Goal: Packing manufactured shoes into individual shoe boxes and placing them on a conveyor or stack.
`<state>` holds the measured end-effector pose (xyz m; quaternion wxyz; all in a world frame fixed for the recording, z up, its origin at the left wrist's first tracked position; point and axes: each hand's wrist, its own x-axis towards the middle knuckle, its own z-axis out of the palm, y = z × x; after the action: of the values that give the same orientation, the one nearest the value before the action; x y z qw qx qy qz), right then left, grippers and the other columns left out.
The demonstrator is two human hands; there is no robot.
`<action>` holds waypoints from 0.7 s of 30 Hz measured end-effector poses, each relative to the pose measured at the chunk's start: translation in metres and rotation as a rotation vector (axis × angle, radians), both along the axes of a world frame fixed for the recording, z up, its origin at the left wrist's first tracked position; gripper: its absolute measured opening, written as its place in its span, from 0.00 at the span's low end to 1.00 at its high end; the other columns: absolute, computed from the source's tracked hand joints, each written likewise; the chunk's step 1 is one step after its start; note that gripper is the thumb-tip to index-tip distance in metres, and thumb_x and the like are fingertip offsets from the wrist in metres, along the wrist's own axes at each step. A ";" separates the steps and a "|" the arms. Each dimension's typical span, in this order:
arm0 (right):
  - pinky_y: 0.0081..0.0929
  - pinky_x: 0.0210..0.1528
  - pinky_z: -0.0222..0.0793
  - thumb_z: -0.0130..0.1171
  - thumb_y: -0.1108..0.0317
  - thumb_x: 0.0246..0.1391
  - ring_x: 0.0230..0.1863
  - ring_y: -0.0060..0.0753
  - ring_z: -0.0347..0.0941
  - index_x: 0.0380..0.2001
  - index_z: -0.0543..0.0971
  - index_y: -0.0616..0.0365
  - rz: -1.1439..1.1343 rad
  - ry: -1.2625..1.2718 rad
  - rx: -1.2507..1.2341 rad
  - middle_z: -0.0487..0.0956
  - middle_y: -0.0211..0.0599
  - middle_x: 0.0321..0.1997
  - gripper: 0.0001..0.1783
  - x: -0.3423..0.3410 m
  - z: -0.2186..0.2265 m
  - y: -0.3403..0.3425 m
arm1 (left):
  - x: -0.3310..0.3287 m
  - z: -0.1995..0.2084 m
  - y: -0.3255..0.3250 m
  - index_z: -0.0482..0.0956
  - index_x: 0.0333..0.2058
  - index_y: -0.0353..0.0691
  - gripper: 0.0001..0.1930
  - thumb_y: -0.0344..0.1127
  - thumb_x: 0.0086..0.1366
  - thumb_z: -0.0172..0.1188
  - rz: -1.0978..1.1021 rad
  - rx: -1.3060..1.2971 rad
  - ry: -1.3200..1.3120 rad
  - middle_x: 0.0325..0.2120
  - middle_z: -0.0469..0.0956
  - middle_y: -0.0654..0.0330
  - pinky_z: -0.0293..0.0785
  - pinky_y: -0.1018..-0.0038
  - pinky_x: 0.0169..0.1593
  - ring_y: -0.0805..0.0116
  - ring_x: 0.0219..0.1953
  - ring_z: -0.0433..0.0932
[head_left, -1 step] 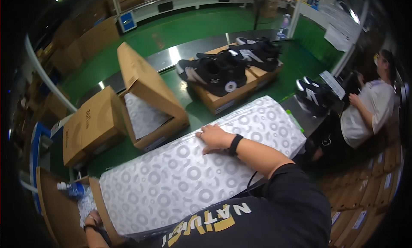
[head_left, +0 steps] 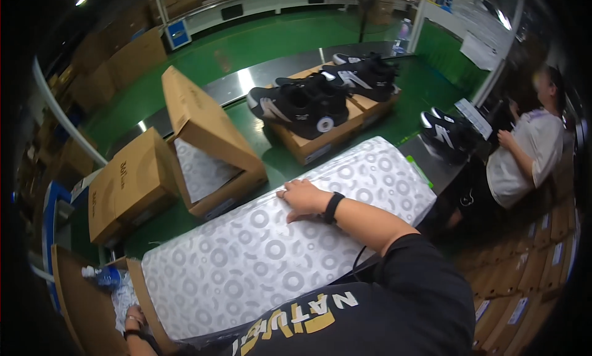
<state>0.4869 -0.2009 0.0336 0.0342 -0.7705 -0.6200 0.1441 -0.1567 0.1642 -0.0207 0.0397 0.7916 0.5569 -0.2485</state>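
My right hand (head_left: 304, 199) lies spread on a long stack of white wrapping paper (head_left: 246, 257) printed with grey rings, near its far edge. At the lower left, my left hand (head_left: 134, 319) is down in a brown open compartment (head_left: 80, 300). Its fingers are curled beside crumpled white paper pieces (head_left: 125, 297); what they hold, if anything, I cannot make out. A clear bottle with a blue label (head_left: 106, 276) lies just above those pieces. Beyond the stack, an open brown shoe box (head_left: 237, 171) has its lid tilted up and patterned paper (head_left: 200, 171) inside.
A closed brown shoe box (head_left: 132, 183) sits left of the open one. Black sneakers (head_left: 302, 106) rest on boxes (head_left: 314, 140) farther back. At right are another black pair (head_left: 447, 131), a person in a light shirt (head_left: 524, 146) and rows of stacked boxes (head_left: 518, 282).
The whole view has shifted slightly to the left. My right hand stays on the wrapping paper and my left hand stays in the compartment.
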 end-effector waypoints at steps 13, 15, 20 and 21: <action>0.38 0.49 0.55 0.63 0.45 0.31 0.51 0.44 0.61 0.48 0.68 0.55 -0.016 0.027 0.089 0.68 0.46 0.46 0.39 -0.008 -0.003 -0.003 | 0.046 0.101 0.038 0.76 0.30 0.35 0.16 0.43 0.56 0.50 -0.026 0.779 -0.541 0.27 0.74 0.46 0.67 0.64 0.36 0.47 0.30 0.72; 0.40 0.48 0.56 0.62 0.44 0.30 0.51 0.46 0.61 0.47 0.68 0.55 -0.036 0.006 0.087 0.68 0.47 0.45 0.40 -0.004 -0.006 -0.004 | 0.144 0.121 0.044 0.75 0.31 0.36 0.10 0.36 0.54 0.52 0.072 0.641 -1.000 0.25 0.76 0.51 0.68 0.69 0.34 0.63 0.29 0.75; 0.41 0.49 0.56 0.64 0.46 0.29 0.52 0.46 0.60 0.48 0.67 0.54 -0.105 0.013 0.076 0.67 0.45 0.47 0.41 0.007 -0.002 -0.019 | 0.401 0.134 -0.024 0.70 0.40 0.40 0.16 0.22 0.50 0.47 0.122 0.238 -1.488 0.25 0.72 0.60 0.68 0.81 0.20 0.74 0.22 0.71; 0.41 0.48 0.57 0.64 0.47 0.29 0.50 0.46 0.62 0.47 0.68 0.54 -0.109 -0.024 0.138 0.68 0.47 0.45 0.39 0.007 -0.005 -0.022 | 0.424 0.123 -0.025 0.71 0.37 0.41 0.13 0.25 0.50 0.49 0.120 0.099 -1.453 0.23 0.73 0.60 0.69 0.78 0.21 0.71 0.22 0.72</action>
<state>0.4936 -0.2225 0.0288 0.0877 -0.8005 -0.5861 0.0896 0.2669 0.1387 0.1027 0.3768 0.7255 0.4431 0.3678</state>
